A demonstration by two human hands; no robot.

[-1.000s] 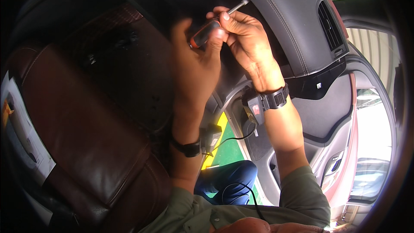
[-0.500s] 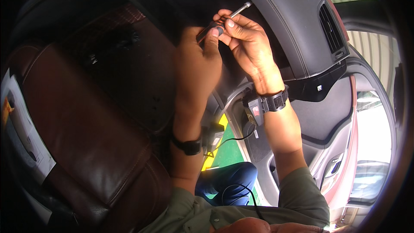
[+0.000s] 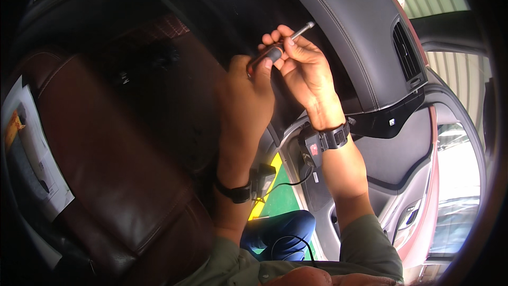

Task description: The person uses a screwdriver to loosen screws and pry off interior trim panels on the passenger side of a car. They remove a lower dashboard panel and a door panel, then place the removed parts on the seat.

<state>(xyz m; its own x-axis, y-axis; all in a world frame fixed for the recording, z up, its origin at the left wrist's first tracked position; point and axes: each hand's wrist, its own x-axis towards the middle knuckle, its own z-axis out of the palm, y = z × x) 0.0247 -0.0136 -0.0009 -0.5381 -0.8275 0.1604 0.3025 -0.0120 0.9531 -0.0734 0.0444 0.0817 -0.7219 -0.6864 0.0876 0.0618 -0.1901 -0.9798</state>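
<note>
- Because a black cable bows between the wrist units, a sudden spread of the arms could, I'd judge, snag it and jerk the grip.
- Now the driver, tilted, up between both hands: the left hand wraps its orange-and-dark handle, thumb pressed on, other fingers too hidden to tell.
- And the right hand! Thumb and forefinger pinch near the base of the metal shaft, remaining fingers loosely curled. Light hold, that; if the left lets go early, the tool could slip into the dark footwell.
- Watch the socket tip, pointing up and right, close by the dashboard; a careless swing might scuff that stitched grey skin.
- Over left, a brown leather seat, softly shining, papers along its edge.
- Down below, green floor beside a yellow stripe.
- Out right, the open door; beyond, a ribbed pale wall in bright light.
</note>
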